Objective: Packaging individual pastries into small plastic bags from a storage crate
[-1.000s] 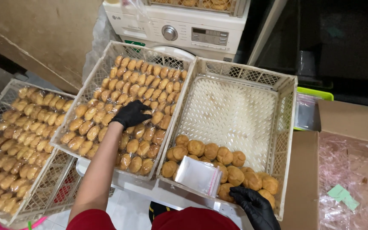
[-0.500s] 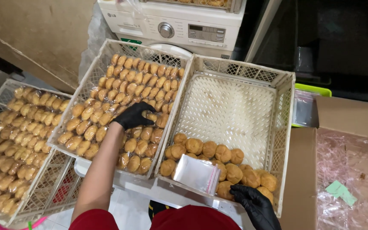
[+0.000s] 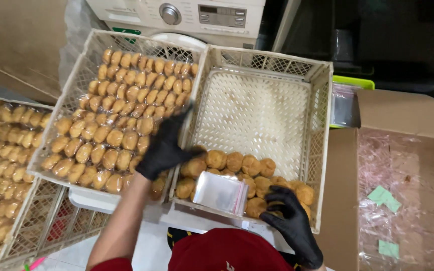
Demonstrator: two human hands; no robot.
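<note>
Left hand: the black-gloved left hand (image 3: 164,148) lies over the wall between the two crates, fingers loosely spread; I cannot tell whether it holds a piece, since the palm faces down.
Right hand: the black-gloved right hand (image 3: 290,221) rests on the near right pastries, fingers curled narrow on the round golden-brown pastries (image 3: 247,173); whether one is actually pinched is not clear.
Pastries to hand: they lie loose in a band along the near side of the white perforated plastic crate (image 3: 322,150), whose far half is bare.
Bags: a stack of small clear plastic bags (image 3: 221,193) lies tilted on top of the pastries at the crate's near edge.
Packed rows: the left white lattice crate (image 3: 84,65) holds wrapped oval pastries in tight rows (image 3: 121,115); a third such crate (image 3: 6,150) sits further left.
Risk, bags: the stack seems unsteady on the uneven pile; a nudge from either wrist could slide it over the near rim.
Risk, crushing: a hand pressing down on the soft pieces could dent them.
Risk, rows: the left forearm crosses the packed crate's corner, so a drag back could likely shift the neat rows.
Beside: a brown cardboard box lined with clear film (image 3: 403,195) stands at the right.
</note>
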